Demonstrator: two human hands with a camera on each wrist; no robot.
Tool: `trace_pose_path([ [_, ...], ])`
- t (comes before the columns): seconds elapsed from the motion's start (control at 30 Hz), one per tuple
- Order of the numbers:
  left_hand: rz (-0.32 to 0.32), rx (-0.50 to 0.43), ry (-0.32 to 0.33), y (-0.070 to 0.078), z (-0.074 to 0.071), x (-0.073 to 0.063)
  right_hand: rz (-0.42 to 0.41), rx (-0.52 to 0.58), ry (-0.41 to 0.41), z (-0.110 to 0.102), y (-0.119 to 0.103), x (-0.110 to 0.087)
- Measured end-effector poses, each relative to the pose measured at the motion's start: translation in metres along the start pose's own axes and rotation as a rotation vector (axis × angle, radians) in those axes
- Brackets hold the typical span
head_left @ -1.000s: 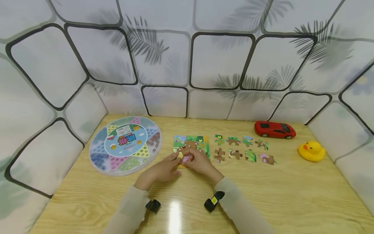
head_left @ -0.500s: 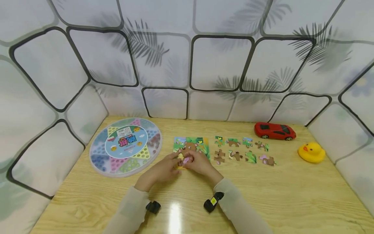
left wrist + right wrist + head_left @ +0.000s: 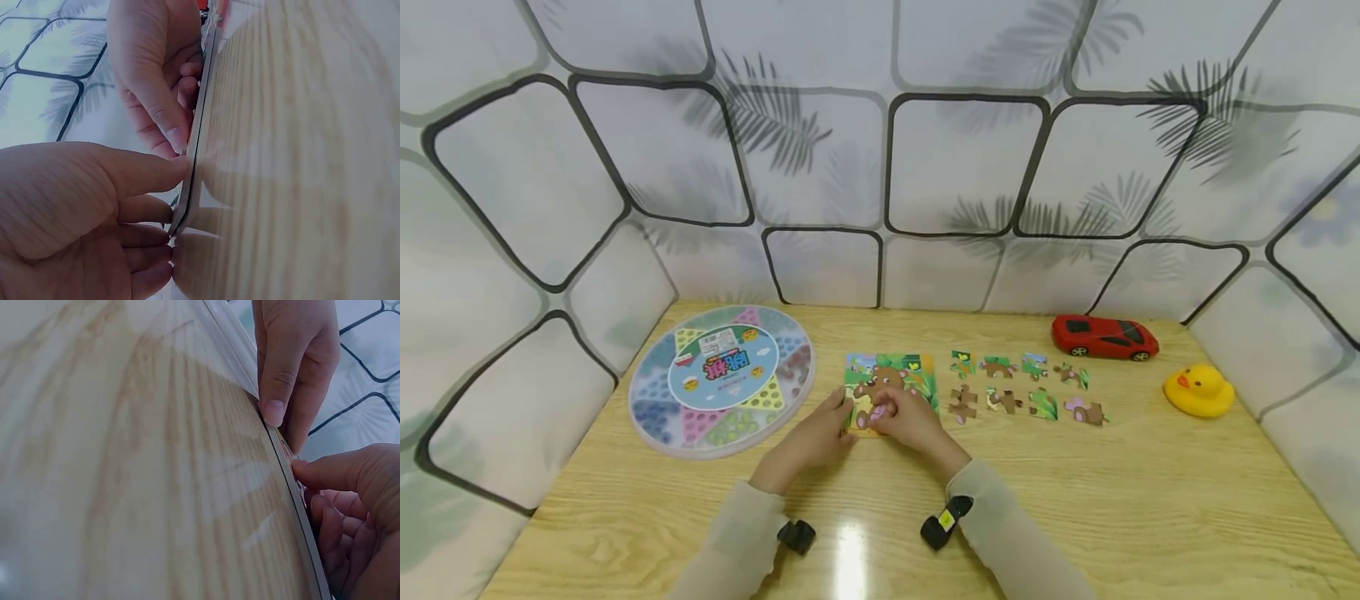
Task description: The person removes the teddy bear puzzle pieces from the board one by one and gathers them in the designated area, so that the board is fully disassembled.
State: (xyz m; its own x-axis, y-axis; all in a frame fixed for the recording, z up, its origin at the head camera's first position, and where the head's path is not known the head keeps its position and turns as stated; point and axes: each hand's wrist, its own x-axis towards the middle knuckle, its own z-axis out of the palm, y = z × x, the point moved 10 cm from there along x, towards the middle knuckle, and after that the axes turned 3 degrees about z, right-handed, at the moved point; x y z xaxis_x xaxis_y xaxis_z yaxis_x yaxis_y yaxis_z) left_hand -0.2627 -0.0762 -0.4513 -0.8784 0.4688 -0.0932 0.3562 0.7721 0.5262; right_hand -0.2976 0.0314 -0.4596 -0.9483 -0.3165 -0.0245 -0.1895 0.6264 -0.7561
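A bear jigsaw puzzle board (image 3: 920, 365) lies flat in the middle of the table in the head view. My left hand (image 3: 820, 432) holds its left near corner, thumb on the near edge and fingers along the left side. In the left wrist view the left hand (image 3: 81, 206) meets the thin edge of the board (image 3: 199, 134). My right hand (image 3: 913, 421) bends over the board's lower part, thumb and forefinger together at a pink and brown puzzle piece (image 3: 877, 412). The right wrist view has the right hand (image 3: 356, 512) with its other fingers curled; the piece is mostly hidden there.
Two rows of loose puzzle pieces (image 3: 962, 403) lie to the right of the board. A round Chinese checkers board (image 3: 722, 367) is on the left. Farther right are a red toy car (image 3: 1105, 337) and a yellow rubber duck (image 3: 1199, 391). A patterned backdrop (image 3: 966, 162) encloses the table.
My left hand has drawn back from the bear picture to the board's left near corner, uncovering the lower left of the picture. The right hand stays at almost the same place.
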Motion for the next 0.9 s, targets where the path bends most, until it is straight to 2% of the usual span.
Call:
trace_pose_path([
  [0.2, -0.017, 0.004, 0.015, -0.002, 0.0, 0.0, 0.014, 0.057, 0.025, -0.001, 0.002, 0.001],
  [0.33, -0.015, 0.002, 0.027, -0.004, 0.0, 0.001, 0.098, 0.206, 0.016, 0.002, 0.011, 0.002],
  [0.43, -0.01, 0.0, 0.03, -0.004, 0.0, 0.002, 0.152, 0.278, 0.031, 0.001, 0.016, 0.002],
  [0.57, -0.012, -0.003, 0.028, -0.003, 0.0, 0.002, 0.155, 0.279, 0.063, -0.003, 0.016, 0.003],
  [0.73, -0.002, 0.017, 0.022, -0.001, 0.0, 0.002, 0.164, 0.367, 0.059, -0.002, 0.018, 0.004],
  [0.9, -0.004, 0.026, 0.015, -0.001, 0.001, 0.002, 0.191, 0.407, 0.056, -0.001, 0.02, 0.003],
])
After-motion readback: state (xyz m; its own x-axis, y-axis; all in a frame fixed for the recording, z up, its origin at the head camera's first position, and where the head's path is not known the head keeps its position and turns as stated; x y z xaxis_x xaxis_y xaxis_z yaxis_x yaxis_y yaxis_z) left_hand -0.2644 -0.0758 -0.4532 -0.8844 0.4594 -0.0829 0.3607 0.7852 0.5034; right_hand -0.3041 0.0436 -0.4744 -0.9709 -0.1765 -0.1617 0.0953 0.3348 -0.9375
